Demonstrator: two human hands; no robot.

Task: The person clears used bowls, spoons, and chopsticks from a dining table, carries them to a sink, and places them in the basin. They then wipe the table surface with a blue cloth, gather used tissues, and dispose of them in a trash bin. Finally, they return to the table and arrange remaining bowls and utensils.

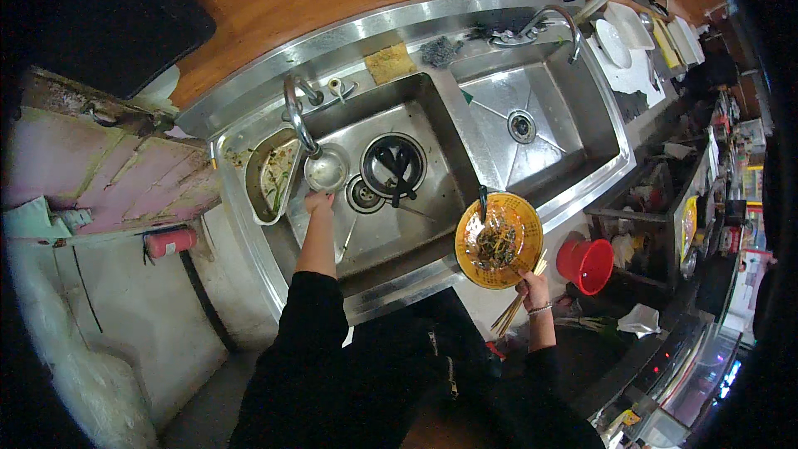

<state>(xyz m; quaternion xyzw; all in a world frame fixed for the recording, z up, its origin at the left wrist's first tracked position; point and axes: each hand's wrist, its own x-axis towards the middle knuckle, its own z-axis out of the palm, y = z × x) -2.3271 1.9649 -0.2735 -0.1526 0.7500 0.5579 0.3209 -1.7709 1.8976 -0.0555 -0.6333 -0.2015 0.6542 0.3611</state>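
Note:
My left hand (319, 201) grips the near edge of a small pale bowl (326, 169), which sits under the left faucet's spout (305, 137) in the left sink basin (430, 168). Over the sink's front edge, my right hand (533, 291) holds a yellow patterned bowl (464, 249) by its rim. Dark food scraps (495, 246) lie inside it, and a black spoon (482, 202) leans on its far side. A bundle of thin wooden sticks (510, 318), perhaps chopsticks, is in that same hand. Black spoons (399, 168) rest in a dark round bowl (369, 156) in the left basin.
Left of my left hand, a strainer basket (254, 190) contains food scraps. A yellow sponge (389, 63) and a steel scourer (440, 51) lie behind the basins. The right basin (499, 112) adjoins. A red bucket (570, 262) stands at right, near shelving (629, 215).

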